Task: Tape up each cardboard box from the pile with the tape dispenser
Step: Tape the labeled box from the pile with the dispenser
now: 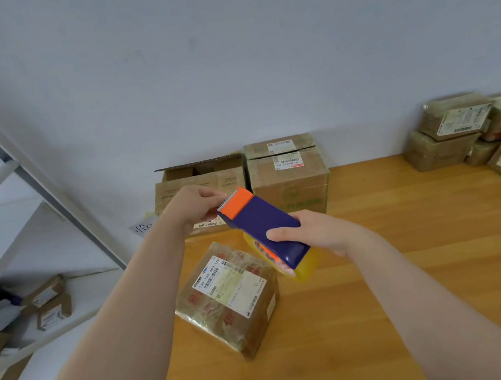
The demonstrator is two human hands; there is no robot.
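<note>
My right hand (pixel 311 233) grips a purple tape dispenser (pixel 262 223) with an orange toothed end and a yellow tape roll (pixel 303 270), held in the air above the wooden table (pixel 410 265). My left hand (pixel 196 206) pinches at the dispenser's orange cutting end; the tape end itself is too small to make out. Below the dispenser a small cardboard box (pixel 229 299) wrapped in clear tape, with a white shipping label on top, lies on the table near its left edge.
Two larger cardboard boxes stand against the wall, an open one (pixel 200 180) and a closed one (pixel 288 175). A pile of taped boxes (pixel 469 134) sits at the table's far right. A white metal shelf (pixel 17 281) with small parcels stands left.
</note>
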